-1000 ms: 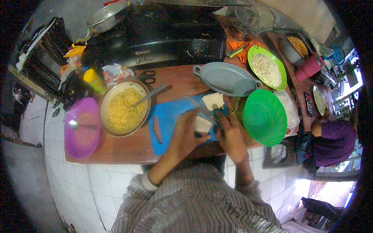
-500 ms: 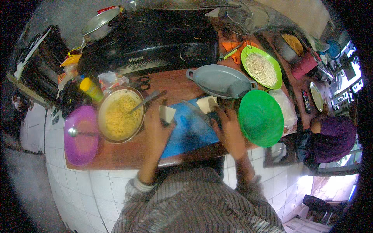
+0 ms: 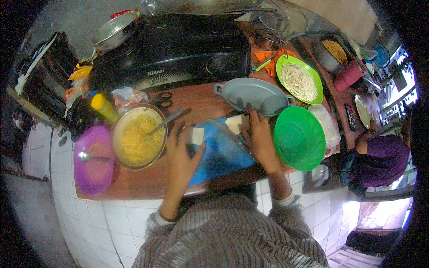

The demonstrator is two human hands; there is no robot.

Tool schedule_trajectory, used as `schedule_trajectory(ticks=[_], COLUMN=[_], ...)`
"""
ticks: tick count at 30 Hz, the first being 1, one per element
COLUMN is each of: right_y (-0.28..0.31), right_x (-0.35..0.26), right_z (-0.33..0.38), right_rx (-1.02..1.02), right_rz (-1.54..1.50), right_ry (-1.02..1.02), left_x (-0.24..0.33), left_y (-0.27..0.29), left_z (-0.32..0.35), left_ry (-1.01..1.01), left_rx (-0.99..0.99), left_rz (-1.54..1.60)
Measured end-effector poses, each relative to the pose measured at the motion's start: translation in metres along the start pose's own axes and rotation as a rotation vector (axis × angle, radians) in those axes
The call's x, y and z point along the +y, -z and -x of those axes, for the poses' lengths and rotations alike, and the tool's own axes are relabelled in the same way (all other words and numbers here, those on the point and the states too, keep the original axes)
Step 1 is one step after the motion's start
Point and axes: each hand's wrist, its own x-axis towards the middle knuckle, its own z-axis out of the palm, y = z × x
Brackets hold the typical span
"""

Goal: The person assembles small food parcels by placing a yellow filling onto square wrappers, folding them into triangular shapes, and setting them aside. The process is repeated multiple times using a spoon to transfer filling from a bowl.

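Note:
My left hand (image 3: 182, 149) is open beside a white block (image 3: 196, 136) that looks like tofu, its thumb and fingers spread around the near side. Another white block (image 3: 233, 124) stands next to my right hand (image 3: 262, 142), whose fingers are stretched apart at its right edge; whether they touch it is hard to tell. Both blocks are on a blue cutting board (image 3: 214, 156). A knife (image 3: 241, 144) lies slanted across the board, partly beside my right hand, which seems not to grip it.
Left are a bowl of yellow mixture (image 3: 138, 138) with a spoon and a purple plate (image 3: 94, 176). Right are a green bowl (image 3: 299, 138), a grey oval pan (image 3: 254, 94) and a light-green plate (image 3: 318, 80) of pale shreds. Behind is a black stove (image 3: 178, 67). A person (image 3: 380, 158) sits at right.
The fingers of my left hand have spread from the left block, which now stands on the board. The right hand's fingers have stretched forward past the right block.

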Motion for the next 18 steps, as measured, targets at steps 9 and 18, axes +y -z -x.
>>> schedule_trajectory(ticks=[9,18], right_y=[0.005,0.019], right_x=[-0.003,-0.002], right_z=[0.001,0.016], right_rx=[0.073,-0.017], right_rz=[-0.263,-0.042], right_ry=[0.057,0.320], left_x=[0.009,-0.003], left_y=[-0.017,-0.064], left_z=[-0.035,-0.083], left_ry=[-0.254,-0.449], left_rx=[-0.284,-0.432], left_rz=[0.139,0.214])
